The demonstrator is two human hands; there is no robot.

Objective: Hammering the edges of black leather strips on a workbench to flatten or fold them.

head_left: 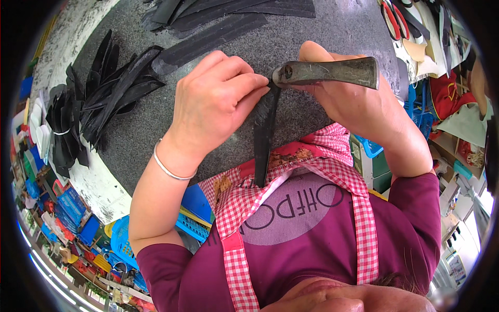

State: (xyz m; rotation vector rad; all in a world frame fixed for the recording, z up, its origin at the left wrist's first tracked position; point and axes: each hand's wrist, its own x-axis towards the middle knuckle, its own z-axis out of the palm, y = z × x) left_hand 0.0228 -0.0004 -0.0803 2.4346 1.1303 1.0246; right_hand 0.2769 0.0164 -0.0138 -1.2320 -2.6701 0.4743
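My right hand grips a hammer; its metal head shows above the hand, and most of the handle is hidden. The small end of the head is right beside my left fingertips. My left hand, a white bangle at its wrist, pinches the upper end of a black strip. From there the strip runs over the near edge of the grey stone slab toward my red checked apron. Whether the hammer touches the strip I cannot tell.
Flat black strips lie at the far side of the slab. To the left are a loose heap of black strips and a banded bundle. Red-handled scissors rest at the far right. Blue baskets stand below the slab.
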